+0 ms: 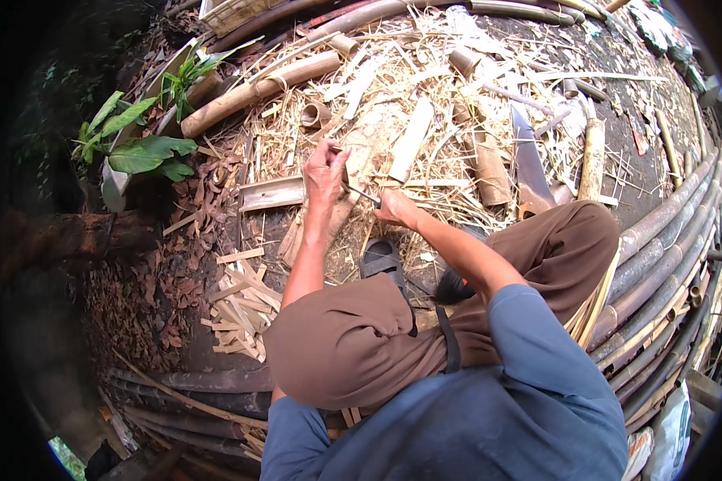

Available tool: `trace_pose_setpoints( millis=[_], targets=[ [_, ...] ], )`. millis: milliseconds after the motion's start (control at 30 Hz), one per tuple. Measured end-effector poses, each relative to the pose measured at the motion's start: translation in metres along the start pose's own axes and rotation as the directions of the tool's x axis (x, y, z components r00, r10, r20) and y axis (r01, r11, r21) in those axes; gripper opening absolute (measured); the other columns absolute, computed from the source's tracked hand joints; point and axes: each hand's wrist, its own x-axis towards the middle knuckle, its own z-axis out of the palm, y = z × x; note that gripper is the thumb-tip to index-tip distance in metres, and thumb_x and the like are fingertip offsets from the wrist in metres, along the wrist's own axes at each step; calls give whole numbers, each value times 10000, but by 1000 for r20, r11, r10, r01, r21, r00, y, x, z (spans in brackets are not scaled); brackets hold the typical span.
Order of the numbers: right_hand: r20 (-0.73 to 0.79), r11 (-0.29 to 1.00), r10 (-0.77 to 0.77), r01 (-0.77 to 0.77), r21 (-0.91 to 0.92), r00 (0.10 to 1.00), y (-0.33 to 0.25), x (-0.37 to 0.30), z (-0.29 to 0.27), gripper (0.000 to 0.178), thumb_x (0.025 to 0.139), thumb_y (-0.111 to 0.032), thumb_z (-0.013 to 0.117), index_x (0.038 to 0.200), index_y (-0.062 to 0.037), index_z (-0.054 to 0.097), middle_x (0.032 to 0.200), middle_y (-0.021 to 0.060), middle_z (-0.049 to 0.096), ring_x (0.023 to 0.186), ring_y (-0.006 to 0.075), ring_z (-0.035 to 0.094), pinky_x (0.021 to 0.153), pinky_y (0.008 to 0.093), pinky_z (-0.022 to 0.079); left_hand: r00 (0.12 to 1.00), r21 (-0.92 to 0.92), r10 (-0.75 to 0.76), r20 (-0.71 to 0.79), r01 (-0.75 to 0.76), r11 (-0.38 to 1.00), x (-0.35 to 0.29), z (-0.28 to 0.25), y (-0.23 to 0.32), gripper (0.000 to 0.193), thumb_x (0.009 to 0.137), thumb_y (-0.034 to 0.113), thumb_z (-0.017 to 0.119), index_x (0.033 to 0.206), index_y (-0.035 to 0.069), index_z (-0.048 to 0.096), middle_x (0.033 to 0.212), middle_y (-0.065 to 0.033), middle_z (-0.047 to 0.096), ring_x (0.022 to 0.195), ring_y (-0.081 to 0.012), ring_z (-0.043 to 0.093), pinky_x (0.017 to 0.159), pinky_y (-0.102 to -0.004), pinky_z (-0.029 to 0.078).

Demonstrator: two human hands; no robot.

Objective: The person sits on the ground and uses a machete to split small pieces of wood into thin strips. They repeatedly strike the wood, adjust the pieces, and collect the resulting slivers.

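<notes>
As we look down over our own bent knees (337, 333), our two hands are near each other at the middle of the view, above a worn wooden block (301, 236). Our left hand (323, 175) is farther from the body, its fingers drawn together and seeming to pinch a narrow brown strip (344, 167); the strip is small and partly shaded, so we cannot tell its exact shape or where it ends. It lies along the right side of that hand, its long axis pointing roughly away from us. Our right hand (397, 209) is lower and to the right, curled around a slim, dark tool (363, 192), which slants leftward and away toward the lower end of the strip. The left hand is therefore the nearer to the strip, and the tool crosses the gap between our hands at an angle to it. We cannot tell whether tool and strip touch.

Just left of the left hand lies a split bamboo trough (271, 194). Nearer us on the left is a heap of pale cut slats (245, 311). Beyond our hands, curly shavings (441, 164) surround a pale flat piece (413, 140), and farther right lies a broad blade (526, 148).
</notes>
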Motion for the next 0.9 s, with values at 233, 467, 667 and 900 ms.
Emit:
trace_pose_setpoints(
  millis=[233, 467, 667, 900],
  targets=[
    [138, 915, -30, 82, -395, 990, -13, 5, -26, 204, 926, -140, 486, 1055, -53, 618, 920, 176, 674, 855, 287, 698, 670, 438, 560, 999, 221, 19, 48, -29, 975, 6, -4, 0, 208, 902, 179, 672, 1008, 66, 533, 668, -18, 517, 605, -131, 498, 537, -301, 415],
    [26, 1000, -12, 12, 9, 1000, -3, -90, -7, 432, 835, -311, 630, 1089, 19, 513, 781, 313, 625, 766, 472, 631, 688, 542, 510, 950, -1, -310, -39, 310, 951, 8, -49, -4, 330, 880, 259, 662, 1095, 26, 571, 738, -51, 666, 724, -126, 605, 615, -254, 451],
    [-45, 962, 73, -58, 265, 996, -34, -154, -19, 468, 867, -260, 609, 1300, -151, 470, 843, 250, 653, 814, 463, 628, 730, 536, 486, 904, 115, -134, -406, 196, 974, 7, -109, -45, 159, 816, 209, 717, 814, 58, 665, 682, -24, 570, 625, -116, 468, 578, -289, 372],
    [-232, 985, 132, -101, 142, 964, -7, -148, -9, 538, 916, -303, 577, 1428, -257, 420, 1009, 189, 681, 886, 402, 657, 758, 494, 514, 835, -172, -240, -494, 177, 969, 9, -138, -4, 179, 958, 127, 560, 850, -10, 517, 807, -113, 596, 697, -156, 611, 607, -276, 614]
  ],
)
